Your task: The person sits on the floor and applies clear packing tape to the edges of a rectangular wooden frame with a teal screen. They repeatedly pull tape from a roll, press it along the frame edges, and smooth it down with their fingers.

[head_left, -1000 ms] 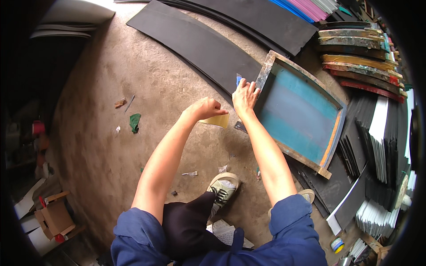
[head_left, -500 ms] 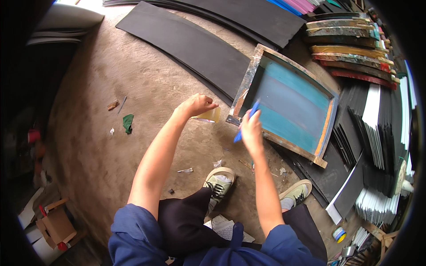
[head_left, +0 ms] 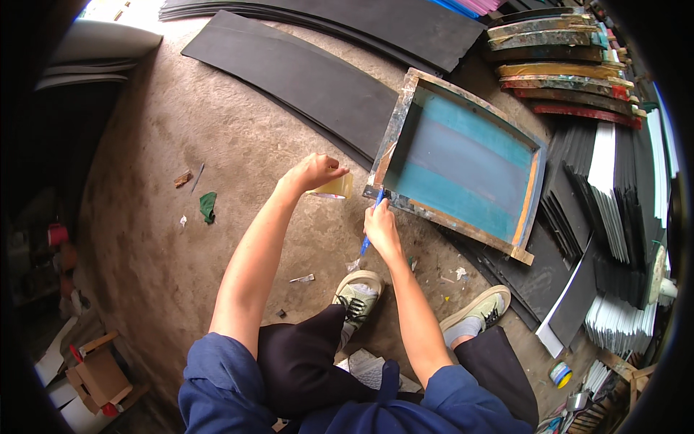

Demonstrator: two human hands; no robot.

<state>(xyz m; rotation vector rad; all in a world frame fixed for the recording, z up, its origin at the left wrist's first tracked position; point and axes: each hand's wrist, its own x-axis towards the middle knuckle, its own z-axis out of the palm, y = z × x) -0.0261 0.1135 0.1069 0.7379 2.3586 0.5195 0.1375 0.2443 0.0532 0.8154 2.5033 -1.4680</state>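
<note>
Right hand (head_left: 381,228), nearest the body: fingers closed around a slim blue tool (head_left: 365,247), held slanting, one end toward the screen and the other toward the shoes. The exact kind of tool cannot be confirmed. Change noted: one second ago this hand was farther out, over the edge of the screen; it is now drawn in toward the body with the tool in its grasp. Judged effect: retrieval of the tool is complete and both hands are occupied.

Left hand (head_left: 314,172), slightly farther out: fingers pinched on a yellowish translucent item (head_left: 340,189), possibly a tape roll, which hangs below them above the floor (head_left: 144,217). No change of grasp observed.

Floor level, near: whitish paper (head_left: 363,367) lies behind the shoes (head_left: 359,289); its grey marks are too small to read. To the right stands or lies a small tub (head_left: 560,374) banded in white, blue and yellow; no lettering can be made out.

Beyond: a wooden-framed screen (head_left: 466,159) with teal and grey mesh, its near-left corner just past the tool; contact cannot be determined. No label seen on it.

Farthest: long black sheets (head_left: 296,87) without visible writing, and paint-smeared stacked frames (head_left: 557,71), likewise showing no legible marking.
</note>
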